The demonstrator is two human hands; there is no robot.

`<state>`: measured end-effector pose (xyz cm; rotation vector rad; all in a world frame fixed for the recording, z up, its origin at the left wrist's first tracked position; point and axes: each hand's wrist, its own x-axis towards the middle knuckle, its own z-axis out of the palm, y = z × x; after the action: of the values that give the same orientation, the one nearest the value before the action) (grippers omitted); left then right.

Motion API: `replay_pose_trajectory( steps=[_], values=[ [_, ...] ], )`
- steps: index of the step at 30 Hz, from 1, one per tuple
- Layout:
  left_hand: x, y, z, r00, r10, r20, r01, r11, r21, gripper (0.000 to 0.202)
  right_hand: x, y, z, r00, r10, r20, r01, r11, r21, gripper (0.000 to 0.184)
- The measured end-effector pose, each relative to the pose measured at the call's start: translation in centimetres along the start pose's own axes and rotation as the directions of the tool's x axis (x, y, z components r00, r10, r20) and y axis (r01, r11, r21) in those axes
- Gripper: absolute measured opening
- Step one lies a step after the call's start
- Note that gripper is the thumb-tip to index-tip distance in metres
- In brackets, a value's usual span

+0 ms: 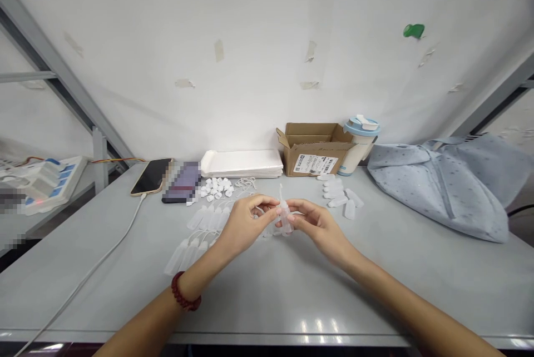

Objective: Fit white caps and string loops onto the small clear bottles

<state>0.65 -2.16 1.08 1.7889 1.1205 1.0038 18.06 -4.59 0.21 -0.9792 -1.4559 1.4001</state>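
A small translucent squeeze bottle [286, 222] stands upright between my hands, its thin white nozzle pointing up. My left hand [242, 224] is closed in a pinch at the bottle's neck. Lower down, the fingers of my right hand [321, 227] are wrapped round the bottle's body. Beside my left hand lie two rows of similar bottles with thin tube tips, one row farther back [207, 218] and one nearer [183, 255]. Behind them is a cluster of small white caps [217, 186], with some thin white nozzle pieces [246, 183] next to it. More translucent bottles [335, 193] without tips lie to the right.
At the back stand a stack of white envelopes [242, 163], an open cardboard box [315, 151] and a blue-lidded cup [354, 148]. A blue cloth bag [438, 190] lies right. To the left are a phone [152, 175] on a white cable [106, 254] and a blurred-out dark item [182, 180].
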Motion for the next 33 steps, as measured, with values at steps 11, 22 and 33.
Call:
replay_pose_trajectory(
  steps=[11,22,33],
  values=[
    [-0.5,0.0,0.4,0.957,0.289,0.015,-0.278,0.902,0.331,0.038,0.4,0.8,-0.5,0.993,0.087,0.076,-0.11,0.911,0.396,0.031],
    [-0.6,-0.7,0.8,0.836,0.535,0.119,-0.517,0.697,0.497,0.045,0.4,0.9,-0.5,0.989,0.107,0.102,-0.14,0.895,0.423,0.03],
    [-1.2,0.3,-0.2,0.852,0.408,0.329,-0.524,0.668,0.529,0.034,0.5,1.8,0.6,0.998,0.033,0.056,-0.027,0.994,-0.108,0.026]
  ],
)
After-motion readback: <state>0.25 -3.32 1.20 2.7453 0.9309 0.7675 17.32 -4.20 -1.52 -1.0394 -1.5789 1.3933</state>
